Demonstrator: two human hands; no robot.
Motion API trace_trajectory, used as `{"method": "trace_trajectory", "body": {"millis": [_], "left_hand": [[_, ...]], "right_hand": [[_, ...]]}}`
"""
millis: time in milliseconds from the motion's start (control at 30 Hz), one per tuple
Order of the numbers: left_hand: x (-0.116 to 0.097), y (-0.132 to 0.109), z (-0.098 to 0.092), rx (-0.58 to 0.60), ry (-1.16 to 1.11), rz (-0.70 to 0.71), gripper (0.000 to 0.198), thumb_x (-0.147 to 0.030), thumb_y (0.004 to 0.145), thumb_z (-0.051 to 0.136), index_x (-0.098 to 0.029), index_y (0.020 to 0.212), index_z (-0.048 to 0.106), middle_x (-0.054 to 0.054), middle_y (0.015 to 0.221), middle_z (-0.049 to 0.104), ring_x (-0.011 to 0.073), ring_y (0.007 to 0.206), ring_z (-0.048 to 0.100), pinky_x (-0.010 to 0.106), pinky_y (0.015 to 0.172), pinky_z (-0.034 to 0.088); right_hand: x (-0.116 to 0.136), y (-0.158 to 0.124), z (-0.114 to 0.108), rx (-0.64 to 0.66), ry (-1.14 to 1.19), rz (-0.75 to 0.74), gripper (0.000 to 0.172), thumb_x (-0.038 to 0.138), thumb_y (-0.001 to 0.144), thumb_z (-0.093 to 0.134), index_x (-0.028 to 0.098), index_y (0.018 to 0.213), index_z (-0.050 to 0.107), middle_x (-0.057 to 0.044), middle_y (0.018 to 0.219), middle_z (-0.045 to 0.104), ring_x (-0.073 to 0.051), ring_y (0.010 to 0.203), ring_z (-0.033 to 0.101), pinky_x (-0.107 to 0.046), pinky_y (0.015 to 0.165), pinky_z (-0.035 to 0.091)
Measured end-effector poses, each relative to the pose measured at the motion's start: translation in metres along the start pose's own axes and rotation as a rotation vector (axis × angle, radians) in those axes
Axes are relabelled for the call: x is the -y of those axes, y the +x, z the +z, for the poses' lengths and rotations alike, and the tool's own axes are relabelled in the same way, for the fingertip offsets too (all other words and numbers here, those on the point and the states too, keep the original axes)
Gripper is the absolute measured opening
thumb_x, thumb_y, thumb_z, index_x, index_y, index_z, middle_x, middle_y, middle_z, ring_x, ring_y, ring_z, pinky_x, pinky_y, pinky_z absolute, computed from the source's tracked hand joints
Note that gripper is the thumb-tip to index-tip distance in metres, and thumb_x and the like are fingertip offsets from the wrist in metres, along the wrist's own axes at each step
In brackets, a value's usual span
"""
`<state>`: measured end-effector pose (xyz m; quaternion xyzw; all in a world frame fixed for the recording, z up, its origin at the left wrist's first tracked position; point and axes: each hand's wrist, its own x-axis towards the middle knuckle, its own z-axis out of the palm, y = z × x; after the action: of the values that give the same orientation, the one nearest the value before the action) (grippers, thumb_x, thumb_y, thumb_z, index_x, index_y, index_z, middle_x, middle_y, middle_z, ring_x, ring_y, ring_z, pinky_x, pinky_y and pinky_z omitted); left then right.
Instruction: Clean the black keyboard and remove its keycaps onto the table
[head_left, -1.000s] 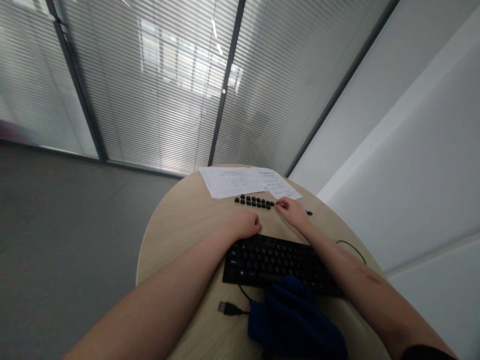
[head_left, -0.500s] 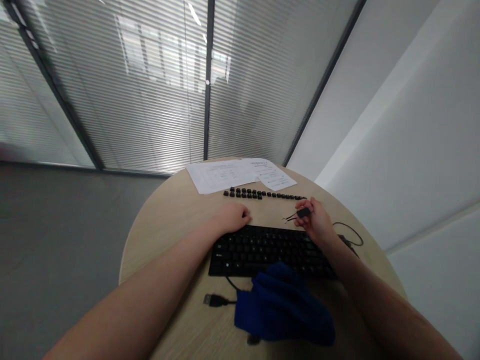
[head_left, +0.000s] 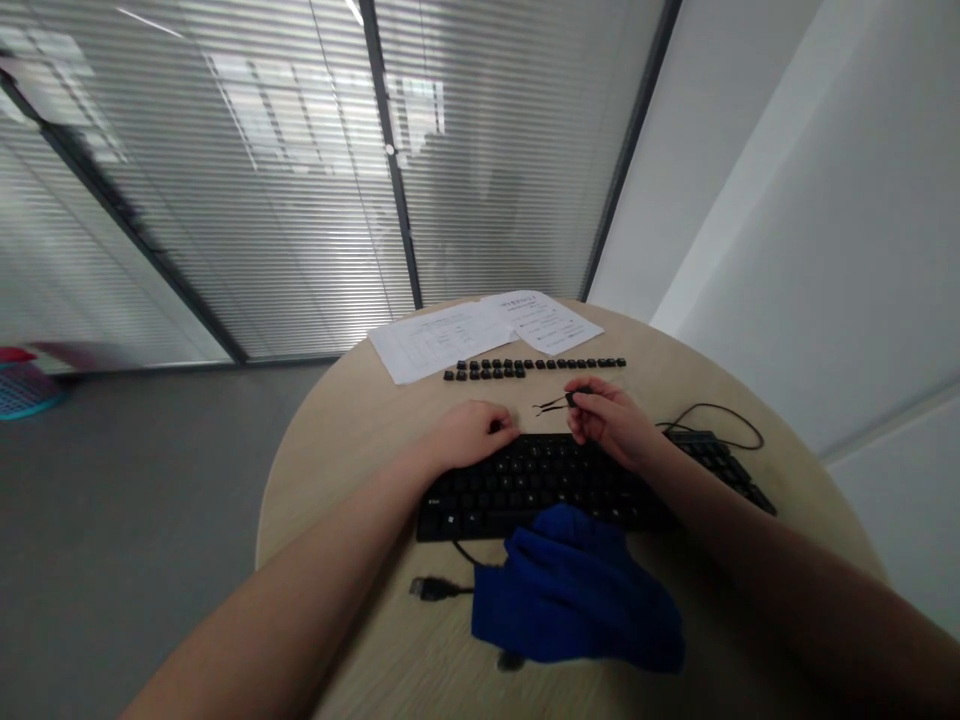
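Observation:
A black keyboard (head_left: 517,487) lies across the table. My left hand (head_left: 474,432) rests at its upper edge with curled fingers; whatever they may hold is hidden. In my right hand (head_left: 611,420), above the keyboard's top edge, is a keycap puller (head_left: 556,403) with a dark handle and two thin wires pointing left. The wire ends touch nothing. Beyond both hands, loose black keycaps (head_left: 499,370) lie in rows. My right forearm hides part of the keyboard, whose number pad (head_left: 716,457) shows on the far side of the arm.
A crumpled blue cloth (head_left: 574,595) overlaps the keyboard's near edge. A USB plug (head_left: 431,589) sticks out beside it. Printed papers (head_left: 442,340) lie at the back of the round wooden table (head_left: 315,450). A cable (head_left: 720,410) loops at right. A basket (head_left: 26,385) stands on the floor.
My right hand has shifted left with the keycap puller, toward my left hand. My left hand has slid slightly right along the keyboard edge. The view has turned somewhat.

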<state>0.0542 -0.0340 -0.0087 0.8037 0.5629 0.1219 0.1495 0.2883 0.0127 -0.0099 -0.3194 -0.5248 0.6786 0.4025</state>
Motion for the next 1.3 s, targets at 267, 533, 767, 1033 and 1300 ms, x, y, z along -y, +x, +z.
{"method": "trace_trajectory", "body": {"millis": [267, 533, 767, 1033, 1300], "left_hand": [[0.008, 0.000, 0.001, 0.013, -0.065, 0.029, 0.028, -0.042, 0.091, 0.050, -0.021, 0.088, 0.069, 0.002, 0.086, 0.072, 0.0170, 0.078, 0.063, 0.028, 0.069, 0.042], [0.018, -0.002, -0.009, 0.070, -0.161, -0.019, 0.029, -0.043, 0.089, 0.052, -0.019, 0.088, 0.069, 0.001, 0.082, 0.070, 0.0162, 0.077, 0.061, 0.028, 0.070, 0.042], [0.017, -0.006, -0.013, 0.105, -0.123, -0.046, 0.031, -0.046, 0.090, 0.052, -0.020, 0.088, 0.070, 0.001, 0.083, 0.071, 0.0174, 0.079, 0.062, 0.028, 0.070, 0.042], [0.015, -0.007, -0.014, 0.100, -0.013, -0.035, 0.033, -0.047, 0.091, 0.050, -0.021, 0.086, 0.070, 0.003, 0.082, 0.071, 0.0178, 0.075, 0.061, 0.029, 0.066, 0.041], [0.009, -0.007, -0.017, 0.125, 0.020, -0.007, 0.033, -0.047, 0.090, 0.050, -0.021, 0.083, 0.069, 0.003, 0.079, 0.070, 0.0174, 0.072, 0.059, 0.029, 0.065, 0.040]], "right_hand": [[-0.016, 0.000, 0.005, -0.055, -0.097, -0.081, 0.026, 0.036, 0.073, 0.072, 0.020, 0.089, 0.059, 0.006, 0.054, 0.058, -0.010, 0.046, 0.052, -0.020, 0.041, 0.042], [-0.020, 0.001, 0.015, -0.036, -0.107, -0.124, 0.039, 0.050, 0.076, 0.073, 0.019, 0.095, 0.060, 0.001, 0.069, 0.066, -0.010, 0.050, 0.057, -0.021, 0.042, 0.045], [-0.024, -0.004, 0.019, -0.015, -0.273, -0.191, 0.048, 0.069, 0.082, 0.057, 0.022, 0.083, 0.051, 0.004, 0.057, 0.058, -0.011, 0.047, 0.053, -0.021, 0.041, 0.039], [-0.027, -0.006, 0.017, 0.049, -0.519, -0.260, 0.038, 0.059, 0.094, 0.045, 0.023, 0.083, 0.049, 0.005, 0.058, 0.052, -0.012, 0.053, 0.051, -0.026, 0.056, 0.042], [-0.026, -0.009, 0.019, 0.126, -0.628, -0.253, 0.027, 0.046, 0.098, 0.043, 0.023, 0.086, 0.048, 0.004, 0.062, 0.053, -0.013, 0.056, 0.052, -0.027, 0.059, 0.042]]}}
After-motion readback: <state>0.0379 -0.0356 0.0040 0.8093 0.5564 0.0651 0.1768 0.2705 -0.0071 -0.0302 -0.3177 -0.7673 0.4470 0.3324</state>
